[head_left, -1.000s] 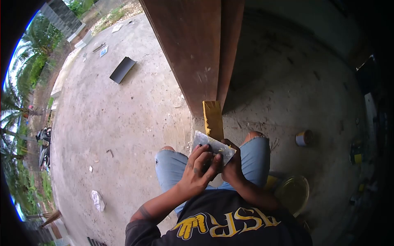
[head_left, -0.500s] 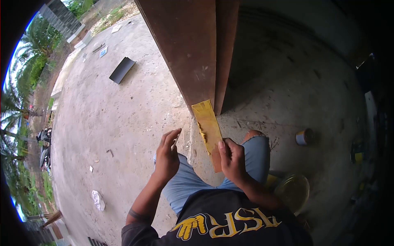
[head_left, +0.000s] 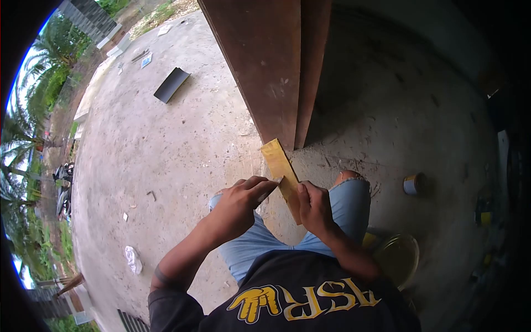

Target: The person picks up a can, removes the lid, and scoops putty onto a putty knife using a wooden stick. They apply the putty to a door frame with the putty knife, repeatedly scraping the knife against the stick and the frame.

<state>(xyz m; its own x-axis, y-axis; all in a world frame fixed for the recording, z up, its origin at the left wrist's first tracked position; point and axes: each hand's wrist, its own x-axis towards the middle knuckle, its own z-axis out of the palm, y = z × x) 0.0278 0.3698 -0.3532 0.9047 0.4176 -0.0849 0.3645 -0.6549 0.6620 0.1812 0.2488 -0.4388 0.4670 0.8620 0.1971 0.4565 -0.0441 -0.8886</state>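
A flat wooden strip (head_left: 283, 169), its face covered in yellow, slants up from my lap toward the foot of a tall brown wooden panel (head_left: 265, 66). My right hand (head_left: 316, 209) grips the strip along its lower right side, thumb on top. From the left, my left hand (head_left: 238, 207) reaches across with its fingers pinched together at the middle of the strip's face. A small pale tip shows at those fingertips, too small to name. Both hands are above my jeans, between my knees.
A small can (head_left: 410, 185) stands on the concrete floor to the right. Beside my right thigh is a large round tin (head_left: 399, 257). A dark bent sheet (head_left: 171, 85) and a crumpled white piece (head_left: 133, 259) lie on the floor to the left.
My left hand has moved right, from being raised apart with fingers up to touching the strip. The strip is tilted differently, and the ragged yellow bits on its left edge no longer show.
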